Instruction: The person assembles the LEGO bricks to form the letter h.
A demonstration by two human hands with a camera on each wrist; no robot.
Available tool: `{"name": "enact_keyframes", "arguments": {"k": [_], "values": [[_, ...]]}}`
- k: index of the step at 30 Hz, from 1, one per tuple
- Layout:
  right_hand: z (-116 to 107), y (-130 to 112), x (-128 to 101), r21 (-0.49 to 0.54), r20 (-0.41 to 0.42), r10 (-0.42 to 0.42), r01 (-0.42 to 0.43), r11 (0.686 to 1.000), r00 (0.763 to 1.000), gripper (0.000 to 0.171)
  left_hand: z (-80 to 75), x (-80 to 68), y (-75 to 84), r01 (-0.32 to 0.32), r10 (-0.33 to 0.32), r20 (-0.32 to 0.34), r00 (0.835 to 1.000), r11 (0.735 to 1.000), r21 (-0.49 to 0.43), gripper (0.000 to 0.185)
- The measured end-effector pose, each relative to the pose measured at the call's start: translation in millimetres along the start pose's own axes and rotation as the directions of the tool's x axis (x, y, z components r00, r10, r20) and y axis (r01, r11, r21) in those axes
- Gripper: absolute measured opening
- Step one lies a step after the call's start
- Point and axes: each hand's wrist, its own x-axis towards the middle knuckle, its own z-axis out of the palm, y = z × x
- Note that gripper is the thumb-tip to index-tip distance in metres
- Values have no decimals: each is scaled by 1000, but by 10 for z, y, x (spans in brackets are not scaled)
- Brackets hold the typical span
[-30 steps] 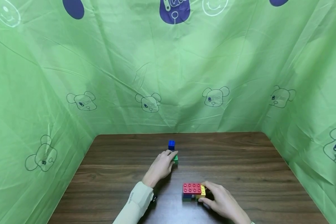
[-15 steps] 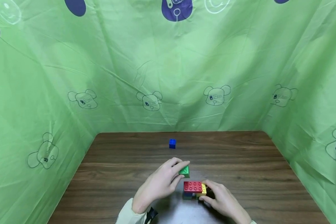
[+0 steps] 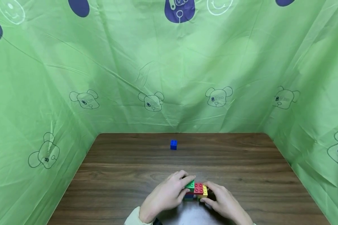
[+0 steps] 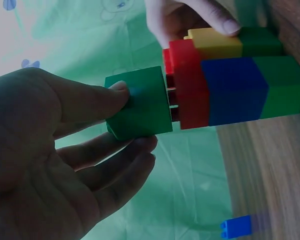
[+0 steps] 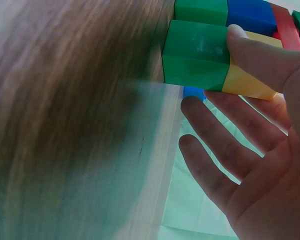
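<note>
My left hand (image 3: 167,195) pinches a green toy brick (image 4: 145,110) between thumb and fingers. In the left wrist view it sits at the studs of a red brick (image 4: 192,95), with some studs showing between them. That red brick tops a small structure, bridging a blue brick (image 4: 235,92) and a yellow brick (image 4: 217,42). Below the blue one is a green brick (image 4: 282,85); another green brick (image 5: 197,52) is under the yellow one. My right hand (image 3: 225,201) grips the structure's right end, its thumb on the yellow brick near the green one beneath it.
A loose blue brick (image 3: 173,145) stands farther back on the dark wooden table (image 3: 124,165). Green cloth (image 3: 180,109) with printed bear faces encloses the table at the back and both sides.
My left hand has brought the green brick from mid-table toward me and rightward, onto the left end of the red brick. The right hand keeps holding the structure in place.
</note>
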Motion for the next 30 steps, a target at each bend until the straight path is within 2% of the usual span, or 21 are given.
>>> {"name": "enact_keyframes", "arguments": {"k": [12, 20, 30], "values": [[-15, -16, 0, -1, 23, 17, -17, 1000, 1000, 42, 16, 38, 51, 26, -27, 25, 999, 997, 67, 44], [-17, 6, 16, -3, 33, 24, -24, 1000, 999, 41, -10, 86, 51, 35, -37, 59, 998, 999, 37, 44], [-6, -4, 13, 0, 23, 22, -22, 1000, 999, 42, -17, 95, 37, 37, -39, 70, 997, 999, 27, 45]]}}
